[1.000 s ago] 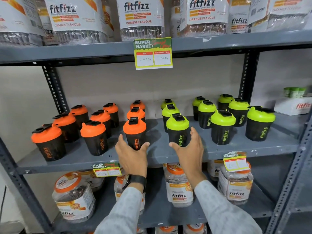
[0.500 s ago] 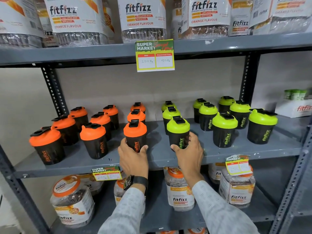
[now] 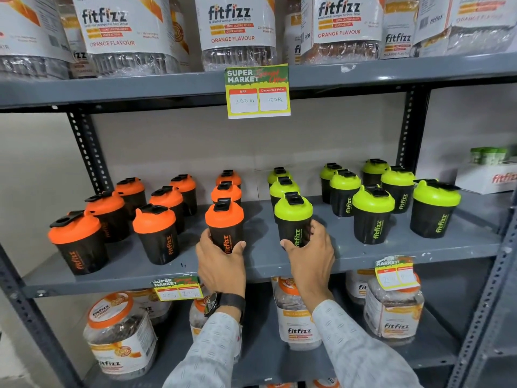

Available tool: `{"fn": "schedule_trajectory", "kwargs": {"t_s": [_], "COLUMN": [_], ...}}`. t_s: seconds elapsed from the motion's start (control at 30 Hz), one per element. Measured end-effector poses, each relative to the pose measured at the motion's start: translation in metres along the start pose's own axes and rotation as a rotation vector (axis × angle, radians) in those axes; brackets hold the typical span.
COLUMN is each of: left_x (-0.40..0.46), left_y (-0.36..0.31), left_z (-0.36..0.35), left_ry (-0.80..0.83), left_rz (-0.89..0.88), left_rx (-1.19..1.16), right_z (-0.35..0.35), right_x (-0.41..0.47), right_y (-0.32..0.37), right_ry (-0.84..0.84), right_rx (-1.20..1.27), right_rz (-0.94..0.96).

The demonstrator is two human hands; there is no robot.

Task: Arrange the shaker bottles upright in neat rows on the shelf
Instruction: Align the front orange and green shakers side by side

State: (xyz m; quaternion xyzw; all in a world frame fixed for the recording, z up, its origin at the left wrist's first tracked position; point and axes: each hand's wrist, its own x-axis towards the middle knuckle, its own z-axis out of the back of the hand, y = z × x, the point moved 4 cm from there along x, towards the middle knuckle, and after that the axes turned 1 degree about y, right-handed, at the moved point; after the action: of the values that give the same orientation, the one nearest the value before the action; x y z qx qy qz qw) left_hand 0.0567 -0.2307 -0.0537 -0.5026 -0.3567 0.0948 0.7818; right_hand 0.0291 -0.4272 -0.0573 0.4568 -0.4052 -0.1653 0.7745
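- Head view: left hand (image 3: 221, 264) has its fingers (image 3: 205, 239) wrapped around the front orange-lidded shaker (image 3: 225, 224), upright on the grey shelf (image 3: 263, 256).
- Right hand (image 3: 310, 253) grips the front green-lidded shaker (image 3: 293, 219) just beside it.

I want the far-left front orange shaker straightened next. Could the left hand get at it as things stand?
Probably yes, once it lets go. The left hand is wrapped around the centre orange shaker; the far-left orange shaker stands at the shelf front edge with nothing before it.
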Motion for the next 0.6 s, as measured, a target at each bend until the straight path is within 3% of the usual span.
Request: {"fn": "schedule_trajectory", "kwargs": {"t_s": [0.33,0.6], "left_x": [-0.009,0.008], "left_y": [-0.001,0.041], "left_z": [0.016,0.109], "left_ry": [0.002,-0.214], "left_rz": [-0.054,-0.172], "left_rx": [-0.039,-0.075], "right_z": [0.011,0.000], "right_x": [-0.014,-0.069], "right_y": [0.003,0.033], "right_ry": [0.004,0.000], "right_rx": [0.030,0.174], "right_rz": [0.024,0.187]}}
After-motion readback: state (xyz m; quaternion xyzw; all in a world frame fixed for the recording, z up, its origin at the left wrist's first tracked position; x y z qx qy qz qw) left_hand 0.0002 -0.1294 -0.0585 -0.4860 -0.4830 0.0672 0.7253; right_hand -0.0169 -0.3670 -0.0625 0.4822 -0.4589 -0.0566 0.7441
